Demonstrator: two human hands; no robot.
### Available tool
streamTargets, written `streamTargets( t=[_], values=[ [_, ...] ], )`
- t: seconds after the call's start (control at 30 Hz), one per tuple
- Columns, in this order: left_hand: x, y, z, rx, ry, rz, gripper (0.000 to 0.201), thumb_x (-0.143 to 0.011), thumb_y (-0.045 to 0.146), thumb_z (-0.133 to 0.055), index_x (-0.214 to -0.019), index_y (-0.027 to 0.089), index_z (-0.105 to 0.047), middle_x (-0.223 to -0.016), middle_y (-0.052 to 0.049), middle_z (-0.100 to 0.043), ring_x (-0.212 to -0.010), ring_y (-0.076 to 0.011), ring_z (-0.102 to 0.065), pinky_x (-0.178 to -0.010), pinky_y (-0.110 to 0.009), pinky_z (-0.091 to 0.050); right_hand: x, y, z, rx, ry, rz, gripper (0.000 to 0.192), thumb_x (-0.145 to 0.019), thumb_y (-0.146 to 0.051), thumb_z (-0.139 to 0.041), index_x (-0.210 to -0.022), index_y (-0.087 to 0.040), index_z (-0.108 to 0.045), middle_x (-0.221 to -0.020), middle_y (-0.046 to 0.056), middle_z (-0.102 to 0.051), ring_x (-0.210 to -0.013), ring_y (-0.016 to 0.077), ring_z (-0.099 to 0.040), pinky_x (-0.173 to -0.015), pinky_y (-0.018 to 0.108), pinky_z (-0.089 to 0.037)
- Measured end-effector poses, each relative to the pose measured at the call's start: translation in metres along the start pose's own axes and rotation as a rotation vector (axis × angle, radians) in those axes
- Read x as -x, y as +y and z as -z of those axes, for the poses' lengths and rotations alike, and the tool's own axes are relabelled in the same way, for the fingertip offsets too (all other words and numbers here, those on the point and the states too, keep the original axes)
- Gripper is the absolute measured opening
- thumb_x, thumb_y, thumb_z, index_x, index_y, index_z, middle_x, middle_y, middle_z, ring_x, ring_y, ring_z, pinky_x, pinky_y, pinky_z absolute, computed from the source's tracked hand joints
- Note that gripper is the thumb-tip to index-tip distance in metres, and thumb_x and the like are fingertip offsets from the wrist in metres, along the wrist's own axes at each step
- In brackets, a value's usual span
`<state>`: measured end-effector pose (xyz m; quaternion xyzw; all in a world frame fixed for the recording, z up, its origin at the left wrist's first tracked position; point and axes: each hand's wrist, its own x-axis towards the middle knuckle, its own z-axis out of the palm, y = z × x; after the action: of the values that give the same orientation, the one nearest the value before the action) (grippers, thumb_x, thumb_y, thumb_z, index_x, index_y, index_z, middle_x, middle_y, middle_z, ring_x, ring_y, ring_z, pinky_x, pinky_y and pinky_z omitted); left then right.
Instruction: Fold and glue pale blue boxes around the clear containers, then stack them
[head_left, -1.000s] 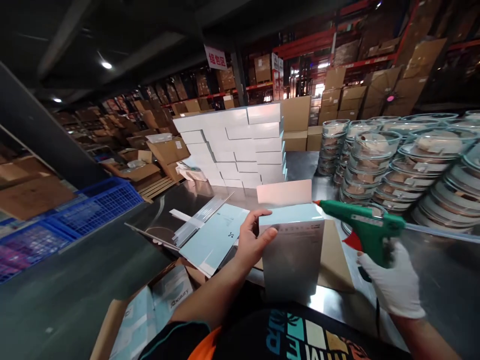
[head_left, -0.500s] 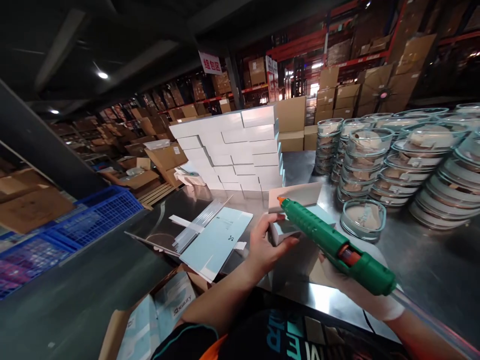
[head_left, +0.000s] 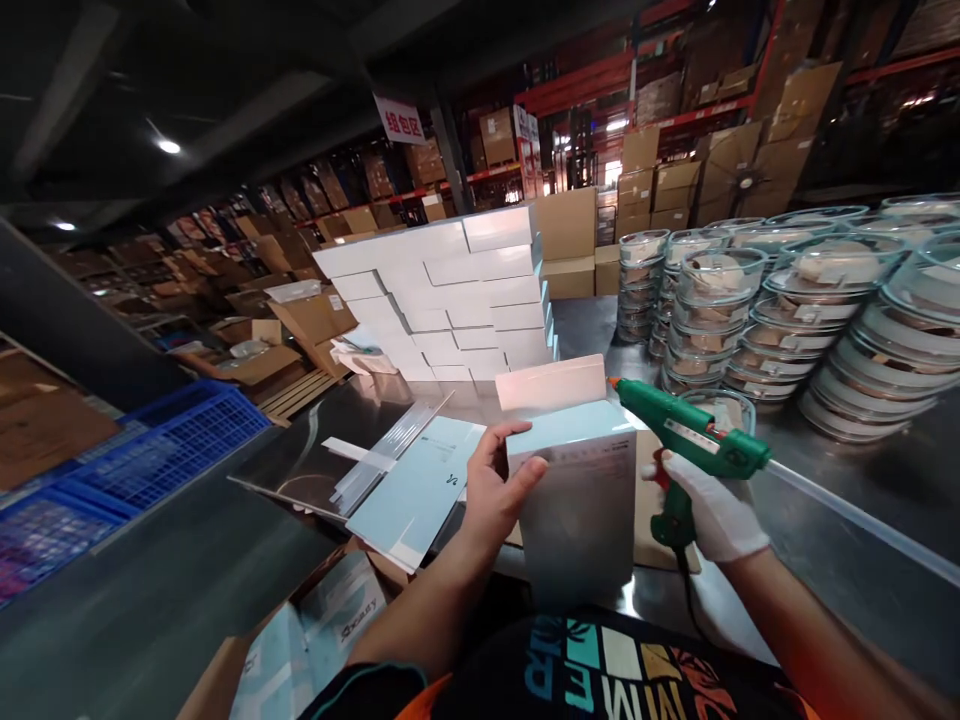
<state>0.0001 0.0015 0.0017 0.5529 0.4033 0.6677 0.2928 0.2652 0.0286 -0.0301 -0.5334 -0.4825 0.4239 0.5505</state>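
Observation:
My bare left hand [head_left: 496, 478] grips the left side of a box [head_left: 577, 510] with its thumb in front and fingers over the top edge. The box stands upright near the table's front edge, its pale inner flap [head_left: 551, 384] raised at the back. In my gloved right hand [head_left: 716, 508] is a green hot glue gun [head_left: 686, 425], held by the handle with a finger near the red trigger. The orange nozzle points left, close to the flap's right end. A long clear glue stick [head_left: 862, 510] extends from the gun's rear.
A wall of white boxes [head_left: 450, 290] stands behind. Stacked round glass containers [head_left: 712, 310] fill the right side. Flat light-blue cartons [head_left: 416, 485] and clear strips [head_left: 382, 455] lie left. Below them is an open carton [head_left: 217, 680] holding boxes; blue crates [head_left: 172, 440] stand beyond.
The glue gun has moved from the flap's left end to its right end and turned, so its handle now shows. The box front has come into view, and the camera view has shifted slightly.

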Motion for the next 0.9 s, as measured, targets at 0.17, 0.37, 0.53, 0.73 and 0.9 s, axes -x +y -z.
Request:
streamTargets(
  t=[0.17,0.37,0.53,0.73,0.9],
  values=[
    [-0.003,-0.004,0.006,0.002,0.022,0.026,0.064,-0.077,0.071,-0.084,-0.115,0.02,-0.07,-0.097,-0.007,-0.072,-0.087,-0.0244,-0.069,-0.077,-0.034,-0.055,-0.02,0.032,0.004,0.18,-0.069,-0.383,0.047,-0.099,-0.06,-0.045,-0.082,-0.021,-0.065,-0.07,0.012,-0.073,-0.053,0.0255,-0.067,-0.052,0.039,-0.055],
    [-0.002,-0.007,0.003,0.055,0.009,0.025,0.065,-0.079,0.073,-0.081,-0.116,0.02,-0.071,-0.09,-0.006,-0.072,-0.079,-0.0236,-0.067,-0.071,-0.034,-0.054,-0.027,0.024,0.026,0.56,-0.038,-0.044,0.032,-0.094,-0.049,-0.058,-0.085,-0.022,-0.074,-0.099,0.017,-0.08,-0.111,0.0393,-0.073,-0.099,0.052,-0.054],
    [0.0,-0.007,-0.009,0.052,-0.138,-0.044,0.062,-0.076,0.071,-0.086,-0.111,0.021,-0.075,-0.1,-0.008,-0.075,-0.091,-0.0261,-0.071,-0.08,-0.035,-0.055,-0.001,-0.033,-0.013,0.018,-0.254,0.282,0.064,-0.096,-0.066,-0.056,-0.144,-0.025,-0.06,-0.136,0.011,-0.073,-0.13,0.0303,-0.067,-0.108,0.044,-0.057],
    [0.003,-0.022,-0.012,0.002,-0.172,-0.231,0.049,-0.082,0.063,-0.086,-0.105,0.021,-0.074,-0.119,-0.011,-0.072,-0.112,-0.0295,-0.072,-0.094,-0.04,-0.057,-0.001,-0.044,-0.023,0.051,-0.272,0.357,0.047,-0.094,-0.047,-0.064,-0.132,-0.021,-0.065,-0.139,0.012,-0.072,-0.132,0.0313,-0.066,-0.115,0.046,-0.053],
    [-0.001,-0.028,-0.01,0.172,-0.187,-0.425,0.055,-0.086,0.046,-0.09,-0.131,0.032,-0.063,-0.12,-0.006,-0.073,-0.124,-0.0273,-0.072,-0.106,-0.044,-0.056,0.0,-0.018,0.004,0.164,-0.43,0.655,0.051,-0.089,-0.05,-0.084,-0.132,-0.026,-0.068,-0.168,0.014,-0.049,-0.156,0.0356,-0.046,-0.128,0.056,-0.039]
  ],
)
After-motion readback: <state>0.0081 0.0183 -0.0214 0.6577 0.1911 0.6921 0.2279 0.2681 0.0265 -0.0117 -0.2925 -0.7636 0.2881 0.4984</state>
